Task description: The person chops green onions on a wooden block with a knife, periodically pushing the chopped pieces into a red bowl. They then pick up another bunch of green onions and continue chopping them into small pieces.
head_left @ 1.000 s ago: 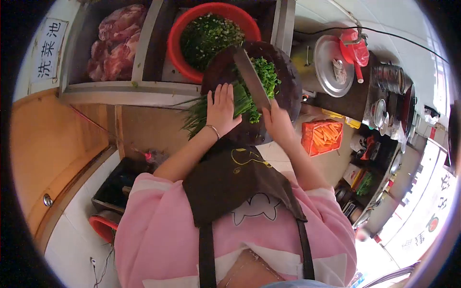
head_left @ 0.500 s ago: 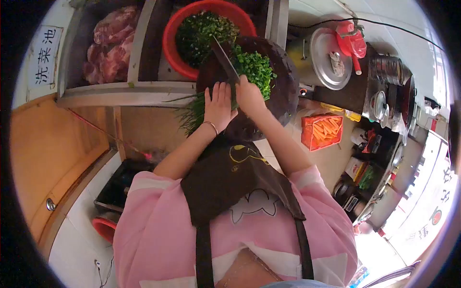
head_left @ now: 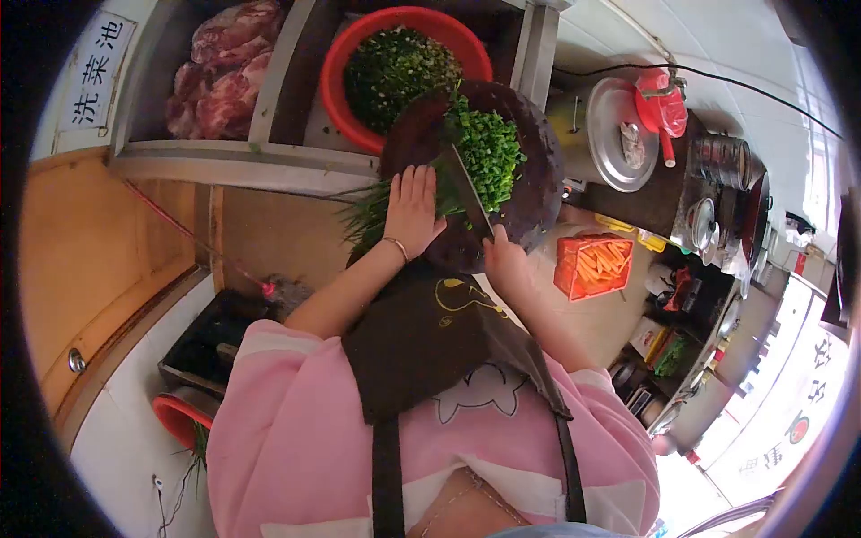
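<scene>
My right hand (head_left: 508, 262) grips the handle of a kitchen knife (head_left: 470, 190), whose blade lies along the near side of a heap of chopped scallions (head_left: 489, 157). On the left part of the round dark chopping board (head_left: 543, 166), my left hand (head_left: 413, 211) presses down on a bunch of long scallions (head_left: 363, 221), fingers close together. Their thin ends stick out past the board's left edge. Behind the board, a red basin (head_left: 328, 81) holds more chopped greens (head_left: 395, 67). Whatever lies under my left palm is hidden.
Raw meat (head_left: 224, 72) lies in the sink compartment (head_left: 143, 99) at the back left. To the right stand a large lidded pot (head_left: 619, 152) and, on the floor, a red crate (head_left: 563, 269) of carrots (head_left: 603, 262). A wooden door (head_left: 108, 287) is at the left.
The knife and my right hand have moved nearer to my body and to the right, the blade now beside the chopped heap. My left hand stays on the bunch. The camera view has shifted slightly.
</scene>
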### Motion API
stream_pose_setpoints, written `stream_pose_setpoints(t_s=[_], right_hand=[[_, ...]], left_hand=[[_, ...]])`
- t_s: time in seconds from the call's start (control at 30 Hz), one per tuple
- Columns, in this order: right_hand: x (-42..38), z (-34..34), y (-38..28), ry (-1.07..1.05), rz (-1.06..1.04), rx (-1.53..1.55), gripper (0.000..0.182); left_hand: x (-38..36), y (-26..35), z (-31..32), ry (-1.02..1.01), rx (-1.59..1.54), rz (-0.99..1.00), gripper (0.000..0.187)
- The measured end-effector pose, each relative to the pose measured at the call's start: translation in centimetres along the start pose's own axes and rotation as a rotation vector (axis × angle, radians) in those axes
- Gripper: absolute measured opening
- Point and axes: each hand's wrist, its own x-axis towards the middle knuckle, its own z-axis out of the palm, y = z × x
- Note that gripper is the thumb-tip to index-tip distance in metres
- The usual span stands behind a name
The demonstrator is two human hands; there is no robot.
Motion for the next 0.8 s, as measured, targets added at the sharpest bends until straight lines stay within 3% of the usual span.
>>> stream_pose_setpoints(t_s=[0.3, 0.37, 0.47, 0.57, 0.67, 0.73, 0.8], right_hand=[[10.0, 1.5, -5.1, 0.153, -0.169, 0.087, 0.023], [12.0, 1.0, -5.6, 0.260, -0.323, 0.180, 0.023], [11.4, -1.4, -5.3, 0.288, -0.290, 0.154, 0.017], [6.2, -3.8, -4.4, 0.171, -0.216, 0.141, 0.019], [1.2, -2.7, -2.4, 0.127, -0.245, 0.176, 0.019], [-1.0, -2.5, -2.3, 0.002, -0.077, 0.056, 0.020], [-0.2, 1.0, 0.1, -0.010, -0.048, 0.045, 0.019]], left_hand=[[0.2, 0.1, 0.9, 0.027, 0.105, 0.023, 0.082], [0.1, 0.3, 0.6, 0.062, 0.123, 0.045, 0.083], [-0.2, 0.4, -1.0, 0.050, 0.105, 0.016, 0.089], [-1.0, 0.4, -2.2, -0.027, 0.021, -0.035, 0.091], [-1.4, 0.0, -1.0, 0.021, -0.012, -0.014, 0.090], [-1.4, -0.2, -0.5, -0.005, 0.002, -0.023, 0.089], [-1.2, -0.2, -0.2, -0.029, 0.016, -0.022, 0.089]])
